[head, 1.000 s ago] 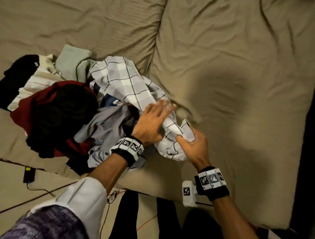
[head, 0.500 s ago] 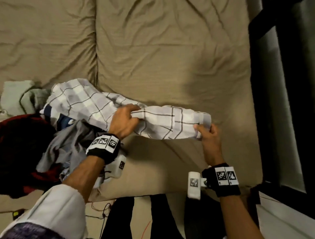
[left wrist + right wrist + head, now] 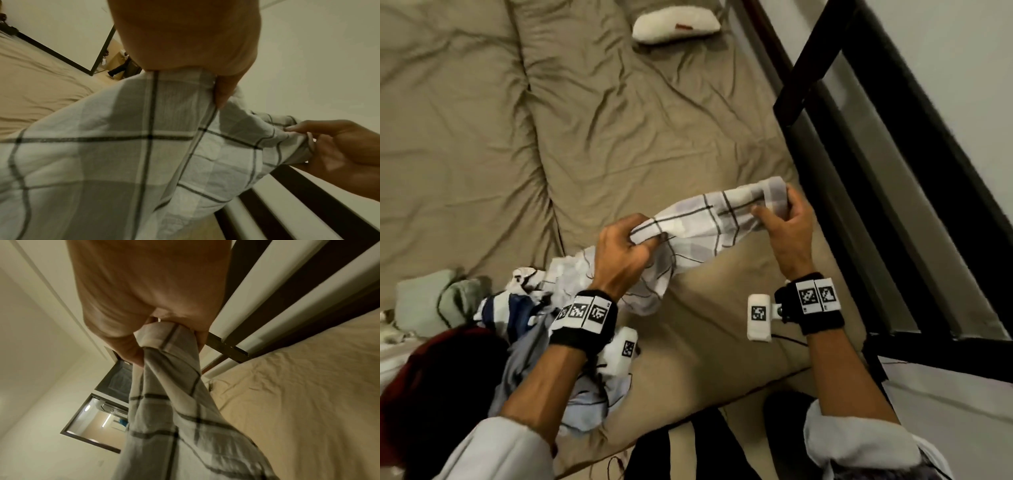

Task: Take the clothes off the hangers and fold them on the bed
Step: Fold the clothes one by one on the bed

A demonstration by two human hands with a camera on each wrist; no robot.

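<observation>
The left hand (image 3: 619, 253) is gripping a white-and-grey checked shirt (image 3: 698, 226), its fingers curled tightly round a bunched fold of the cloth. The right hand (image 3: 786, 222) is pinching the far end of the same stretch of fabric between thumb and fingers, and the left wrist view shows the thumb lying on top of the cuff-like end (image 3: 292, 141). Between the two hands the cloth is hanging in a slack, rumpled band raised above the bed (image 3: 619, 137), while the remainder is trailing down and left into a pile of clothes (image 3: 524, 308) at the near edge of the mattress. The weave is looking thin and soft, crossed by dark narrow lines over pale grey squares. In the right wrist view the fabric (image 3: 164, 386) is gathering into a twisted rope shape as it leaves the fist (image 3: 148, 305).

The bed is wearing a tan sheet, heavily creased, with a deep seam running between two padded sections. The pile is showing a dark red garment (image 3: 441, 370), grey cloth and a pale green folded piece (image 3: 424, 305). A small white pillow-like cushion (image 3: 676, 29) is lying at the far end. A dark, straight-barred frame (image 3: 859, 137) is running along the right side of the bed. Both wrists are carrying black bands with printed square markers.
</observation>
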